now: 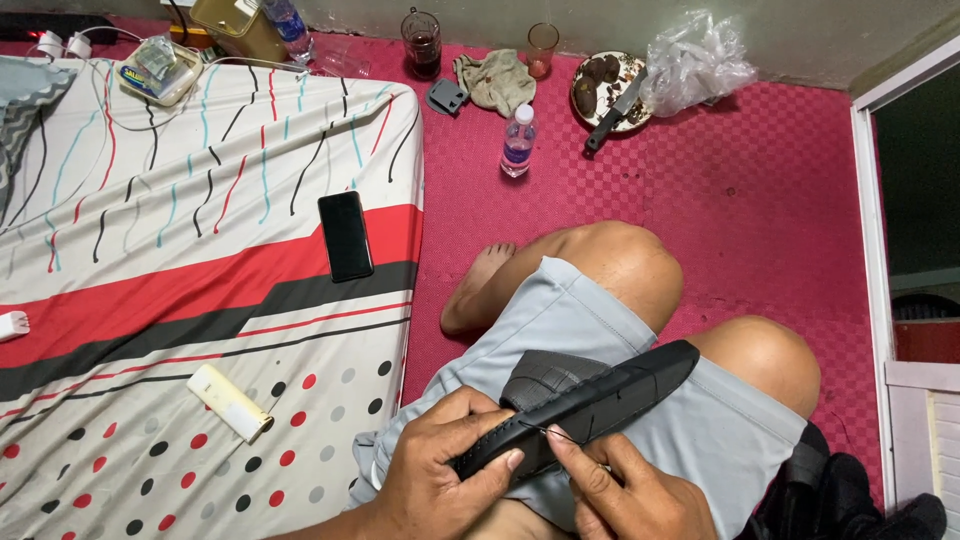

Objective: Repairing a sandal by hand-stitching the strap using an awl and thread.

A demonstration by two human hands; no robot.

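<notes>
A black sandal with a grey strap lies across my lap, sole edge toward me. My left hand grips its near end from the left, thumb along the sole's edge. My right hand pinches a thin needle or thread at the sole's edge, fingers closed on it. I sit cross-legged in grey shorts on a red checkered mat.
A mattress with a striped, dotted sheet lies to my left, carrying a black phone and a cream-coloured flat object. Ahead on the mat stand a water bottle, two glasses, a cloth, a plate with a knife, and a plastic bag.
</notes>
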